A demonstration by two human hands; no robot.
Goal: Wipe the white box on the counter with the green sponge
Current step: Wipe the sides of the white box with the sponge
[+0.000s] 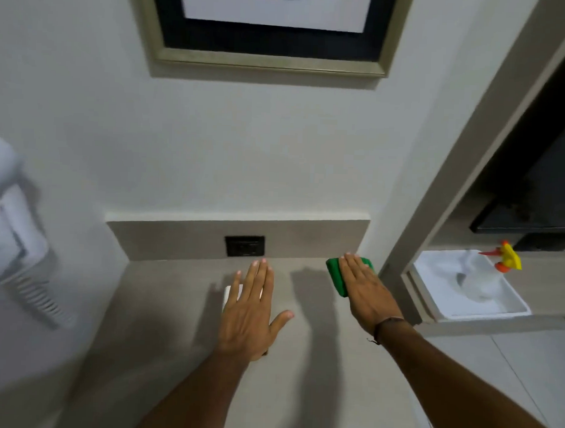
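Observation:
A white box (229,294) lies on the grey counter (162,321), mostly hidden under my left hand (250,312), which is spread flat over it with fingers apart. Only the box's left edge shows. To the right, near the back of the counter, lies a green sponge (335,275). My right hand (365,292) rests flat on top of it, fingers extended, covering much of it. I cannot tell whether either hand presses down or only hovers.
A black wall socket (245,246) sits in the low backsplash behind the hands. At right, a white tray (511,310) holds a spray bottle (484,278) with a yellow and orange nozzle. A framed picture (268,31) hangs above; a white wall-mounted device (11,233) is at left.

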